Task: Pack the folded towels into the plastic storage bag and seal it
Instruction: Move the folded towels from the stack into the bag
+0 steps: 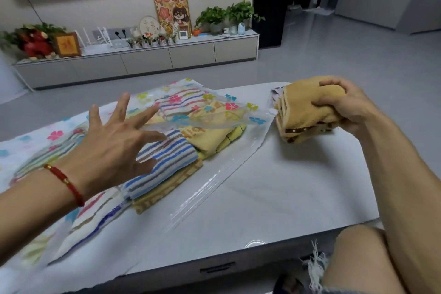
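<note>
A flower-printed plastic storage bag [35,150] lies across the left of the white table [298,186], its clear mouth [222,179] facing right and standing open. Folded towels stick out of the mouth: a blue-striped one [167,164] on top, yellow ones [214,136] beside and beneath it. My left hand [114,143] hovers with spread fingers over the bag's upper flap and the striped towel. My right hand [346,107] grips a folded tan towel [305,112] with brown trim, held just above the table to the right of the bag's mouth.
Another folded item [278,90] peeks out behind the tan towel at the table's far edge. My bare knee [358,260] is at the table's near right corner. A low TV cabinet [143,59] with plants and frames stands across the grey floor.
</note>
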Motion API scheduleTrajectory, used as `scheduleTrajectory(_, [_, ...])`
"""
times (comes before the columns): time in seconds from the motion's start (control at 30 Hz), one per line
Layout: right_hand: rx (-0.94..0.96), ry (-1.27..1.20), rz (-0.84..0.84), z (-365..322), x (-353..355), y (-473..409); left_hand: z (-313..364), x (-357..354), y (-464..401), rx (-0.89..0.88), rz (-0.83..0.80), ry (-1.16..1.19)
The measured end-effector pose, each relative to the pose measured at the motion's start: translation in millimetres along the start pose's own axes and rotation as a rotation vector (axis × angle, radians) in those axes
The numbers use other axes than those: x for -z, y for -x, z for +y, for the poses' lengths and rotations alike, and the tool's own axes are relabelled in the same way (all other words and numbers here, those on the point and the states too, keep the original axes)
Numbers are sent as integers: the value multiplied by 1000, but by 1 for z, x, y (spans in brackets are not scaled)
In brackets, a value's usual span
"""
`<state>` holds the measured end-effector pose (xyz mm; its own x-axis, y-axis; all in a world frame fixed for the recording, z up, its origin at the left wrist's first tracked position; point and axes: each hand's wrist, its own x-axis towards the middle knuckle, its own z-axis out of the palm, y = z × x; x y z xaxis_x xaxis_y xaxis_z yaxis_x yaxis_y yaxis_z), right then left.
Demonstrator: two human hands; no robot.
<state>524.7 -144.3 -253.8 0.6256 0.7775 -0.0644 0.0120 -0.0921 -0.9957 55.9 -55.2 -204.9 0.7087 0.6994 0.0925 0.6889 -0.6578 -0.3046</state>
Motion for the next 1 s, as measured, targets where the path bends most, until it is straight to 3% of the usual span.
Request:
scheduleTrajectory(0.13, [-62, -399, -186, 11, -9, 62, -6, 2, 31, 55, -36, -50])
scheduleTrajectory(0.23, [-163, -496, -319, 17, -21, 104, -10, 1, 52, 91, -50, -75])
scheduleTrajectory(0.43, [-358, 188, -475, 62, -53, 148, -23, 2, 88, 198, -95, -54])
scheduleTrajectory(0.57, [-542, 2, -572, 67, -52, 145, -26, -3, 103, 222, -185, -75])
scheduleTrajectory(0.7, [-513, -22, -636, 63, -55, 143, -32, -1, 110, 224, -262, -77])
scheduleTrajectory(0.83, [-345, -25, -724, 38, -70, 161, -41, 13, 112, 167, -258, -87])
scheduleTrajectory(1.0, [-213, -31, -910, 2, -136, 195, -61, 34, 115, 153, -286, -105])
